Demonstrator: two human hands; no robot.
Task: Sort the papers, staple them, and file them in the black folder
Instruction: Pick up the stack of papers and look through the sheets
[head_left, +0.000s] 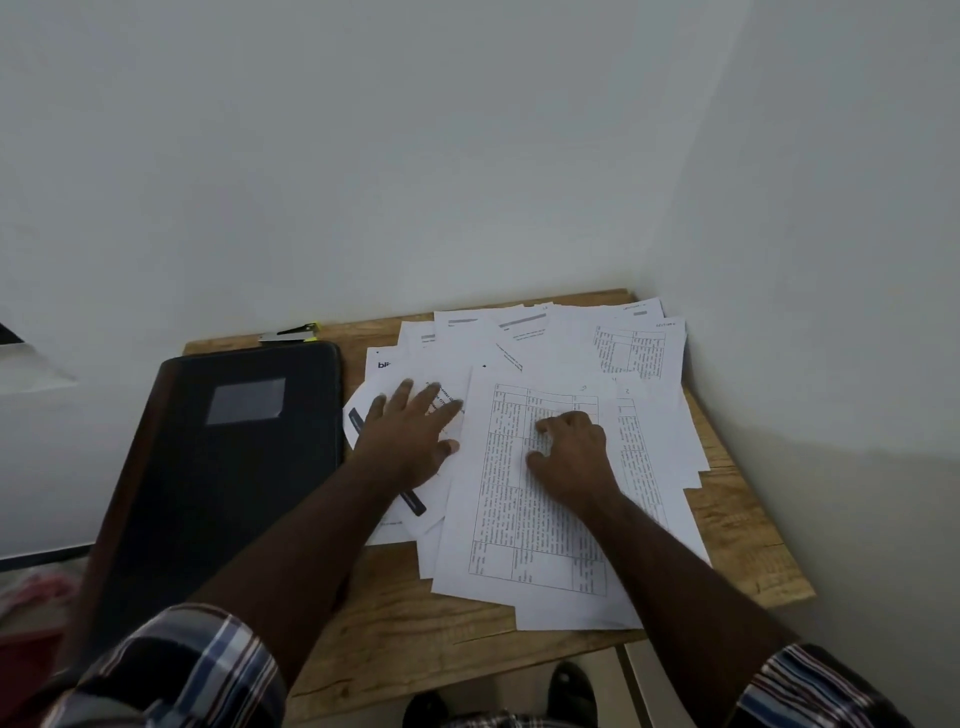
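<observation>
Several loose printed papers (550, 343) lie spread over the right half of a small wooden table (395, 623). A sheet with a table of text (519, 530) lies on top in front. My right hand (574, 457) rests on this sheet with its fingers bent, fingertips pressing the paper. My left hand (413, 434) lies flat with spread fingers on a white sheet with a dark stripe (415, 501) to the left. The closed black folder (228, 467) covers the table's left side. A stapler (291, 332) sits behind the folder by the wall.
White walls close the table in at the back and on the right. The table's front edge is near my body, with a dark shoe (571, 691) on the floor below. A red-pink object (36, 592) lies low at the left.
</observation>
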